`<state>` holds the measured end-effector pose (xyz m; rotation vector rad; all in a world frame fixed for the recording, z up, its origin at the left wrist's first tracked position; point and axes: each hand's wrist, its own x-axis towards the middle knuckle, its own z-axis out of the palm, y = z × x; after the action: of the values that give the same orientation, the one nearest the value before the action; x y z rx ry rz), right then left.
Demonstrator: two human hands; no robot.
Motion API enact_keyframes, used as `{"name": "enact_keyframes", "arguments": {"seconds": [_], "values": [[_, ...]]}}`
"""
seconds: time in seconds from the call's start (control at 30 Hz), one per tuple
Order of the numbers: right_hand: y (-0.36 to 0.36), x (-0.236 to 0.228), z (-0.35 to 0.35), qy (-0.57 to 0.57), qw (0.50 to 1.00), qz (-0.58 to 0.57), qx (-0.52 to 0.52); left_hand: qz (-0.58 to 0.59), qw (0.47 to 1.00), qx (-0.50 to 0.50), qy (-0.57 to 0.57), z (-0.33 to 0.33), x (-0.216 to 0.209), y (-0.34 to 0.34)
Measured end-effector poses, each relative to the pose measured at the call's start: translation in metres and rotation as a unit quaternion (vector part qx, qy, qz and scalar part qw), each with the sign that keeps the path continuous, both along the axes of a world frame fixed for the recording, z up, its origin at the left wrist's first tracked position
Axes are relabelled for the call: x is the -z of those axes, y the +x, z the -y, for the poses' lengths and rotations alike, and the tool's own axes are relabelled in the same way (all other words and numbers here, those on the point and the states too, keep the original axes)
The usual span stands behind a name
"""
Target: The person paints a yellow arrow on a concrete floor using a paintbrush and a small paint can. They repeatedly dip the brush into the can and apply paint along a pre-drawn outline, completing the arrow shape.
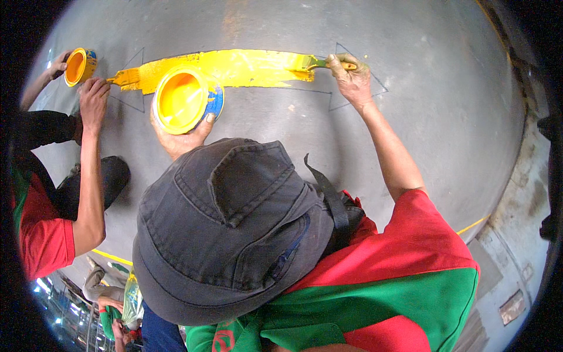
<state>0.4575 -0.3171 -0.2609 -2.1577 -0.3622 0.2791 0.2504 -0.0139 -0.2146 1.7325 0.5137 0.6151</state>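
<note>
In my left hand (182,139) is an open paint can (216,101), blue outside and full of yellow paint; the fingers wrap its near side and the thumb lies along its right. My right hand (353,80) is closed round the handle of a paintbrush (324,63). Its bristles touch the right end of a wet yellow stripe (246,66) on the grey floor (305,123). Thin dark lines mark arrowhead outlines at both ends of the stripe. A dark cap (229,229) fills the middle of the view and hides the left forearm.
At the left, a co-worker's hand (94,101) holds another brush (126,77) at the stripe's left end. The co-worker's other hand (59,66) holds a smaller can (80,66). Another person (111,311) appears at lower left. A wall edge (519,164) runs along the right.
</note>
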Motion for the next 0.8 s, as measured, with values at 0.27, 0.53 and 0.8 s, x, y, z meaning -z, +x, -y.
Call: {"name": "enact_keyframes", "arguments": {"seconds": [0.27, 0.53, 0.8], "values": [[0.004, -0.016, 0.007, -0.02, 1.0, 0.0, 0.004, 0.004, 0.999, 0.04, -0.03, -0.002, 0.002, 0.006], [-0.015, -0.114, -0.004, 0.127, 0.992, 0.02, -0.002, -0.045, 0.994, 0.067, 0.07, 0.027, -0.001, 0.035], [-0.032, -0.13, -0.067, 0.077, 0.978, 0.07, -0.182, -0.018, 0.947, 0.094, 0.306, 0.038, -0.003, 0.059]]}}
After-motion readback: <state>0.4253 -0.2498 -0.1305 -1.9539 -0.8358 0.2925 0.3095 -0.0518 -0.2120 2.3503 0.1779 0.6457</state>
